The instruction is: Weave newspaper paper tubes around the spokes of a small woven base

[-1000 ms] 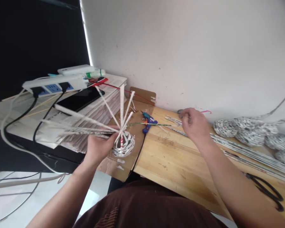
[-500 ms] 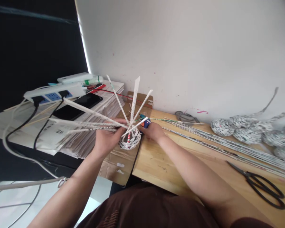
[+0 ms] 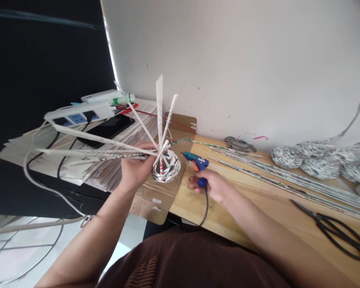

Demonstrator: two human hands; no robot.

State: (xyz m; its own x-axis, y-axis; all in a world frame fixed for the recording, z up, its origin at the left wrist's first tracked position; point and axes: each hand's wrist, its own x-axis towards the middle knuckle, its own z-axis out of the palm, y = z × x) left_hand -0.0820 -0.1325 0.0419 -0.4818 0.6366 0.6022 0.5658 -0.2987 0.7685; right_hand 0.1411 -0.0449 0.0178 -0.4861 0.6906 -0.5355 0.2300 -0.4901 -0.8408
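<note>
My left hand (image 3: 138, 166) is closed round the side of a small woven paper basket (image 3: 167, 172), made of rolled newsprint strips. Several long white paper spokes (image 3: 159, 108) fan up and left out of it, and one green-marked paper strip (image 3: 195, 141) trails off to the right. In my right hand (image 3: 213, 184) is a blue glue gun (image 3: 198, 162), gripped by its handle. Its nozzle points left toward the basket, apart from it, and its dark cord hangs down toward my lap.
Long rolled paper sticks (image 3: 276, 180) and black scissors (image 3: 333, 230) lie on the wooden table (image 3: 243, 216) at right. Woven paper balls (image 3: 288, 157) sit by the wall. At left are a power strip (image 3: 81, 114), a phone (image 3: 108, 130), cables and stacked papers (image 3: 108, 172).
My right hand has drawn the glue gun back, right and down, away from the basket, so the whole gun now shows. The basket has turned slightly in my left hand.
</note>
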